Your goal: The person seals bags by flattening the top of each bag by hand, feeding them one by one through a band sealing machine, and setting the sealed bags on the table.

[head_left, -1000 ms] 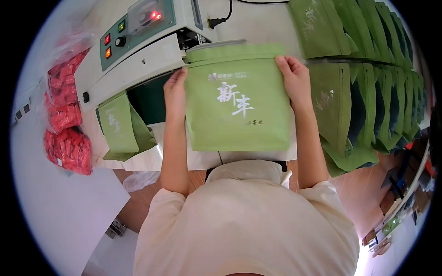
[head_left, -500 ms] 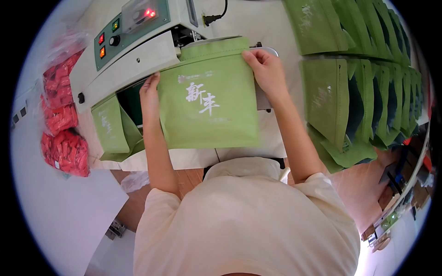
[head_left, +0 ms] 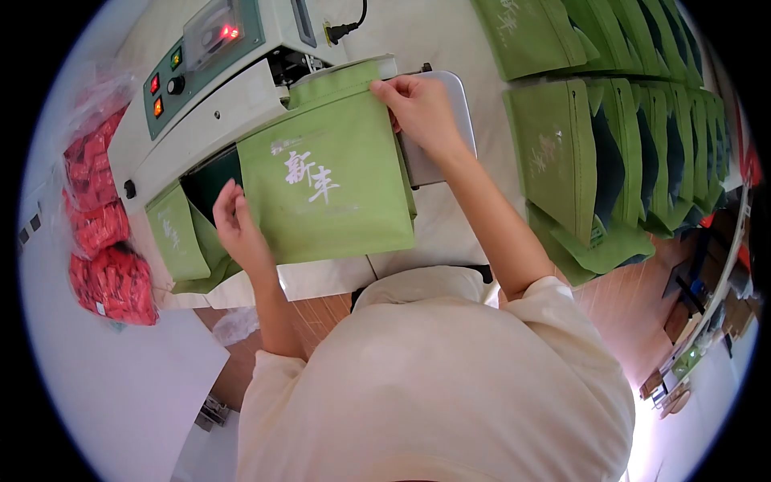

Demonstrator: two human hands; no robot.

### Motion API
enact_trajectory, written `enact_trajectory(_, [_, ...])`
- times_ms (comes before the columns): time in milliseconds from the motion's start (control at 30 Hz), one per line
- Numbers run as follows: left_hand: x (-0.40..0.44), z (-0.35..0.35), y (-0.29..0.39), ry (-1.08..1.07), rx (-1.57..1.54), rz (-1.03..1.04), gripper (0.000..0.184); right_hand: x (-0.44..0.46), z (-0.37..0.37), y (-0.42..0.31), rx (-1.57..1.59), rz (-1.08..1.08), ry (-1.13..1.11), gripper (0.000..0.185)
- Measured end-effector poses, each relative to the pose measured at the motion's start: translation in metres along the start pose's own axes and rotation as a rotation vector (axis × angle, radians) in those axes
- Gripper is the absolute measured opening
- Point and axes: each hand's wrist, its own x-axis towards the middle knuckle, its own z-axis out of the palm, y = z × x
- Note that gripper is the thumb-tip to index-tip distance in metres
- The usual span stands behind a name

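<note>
A green bag [head_left: 345, 209] with white printed characters hangs at the front of a white and green sealing machine [head_left: 213, 112], its top edge along the machine's slot. My right hand [head_left: 422, 116] pinches the bag's top right corner between thumb and fingers. Apart from the bag's lower left side, my left hand [head_left: 242, 233] is raised with loosely bent fingers and nothing in them. Just left of that hand, another green bag [head_left: 175, 233] lies partly beneath the machine's front, with a dark opening beside it.
Two rows of standing green bags [head_left: 554, 153] fill the table's right side. Red packets in clear plastic [head_left: 112, 281] are stacked at the left. A black plug and cord [head_left: 341, 32] rise behind the machine. A grey metal plate [head_left: 450, 104] sticks out at its right end.
My left hand has let go of the bag's top left edge and come down toward me. My right hand keeps its corner. The whole view has shifted and turned slightly.
</note>
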Motion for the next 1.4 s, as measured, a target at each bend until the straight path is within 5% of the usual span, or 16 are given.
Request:
enact_trajectory(267, [-0.056, 0.005, 0.015, 0.056, -0.037, 0.171, 0.011, -0.001, 0.017, -0.002, -0.003, -0.022, -0.005, 0.031])
enact_trajectory(667, [-0.065, 0.009, 0.026, -0.011, -0.032, 0.306, 0.016, -0.001, 0.041, 0.001, 0.051, -0.005, -0.019, 0.029])
enact_trajectory(1400, [-0.062, 0.0, 0.019, 0.023, -0.055, 0.296, 0.009, -0.008, 0.084, -0.006, 0.052, -0.088, 0.001, 0.027])
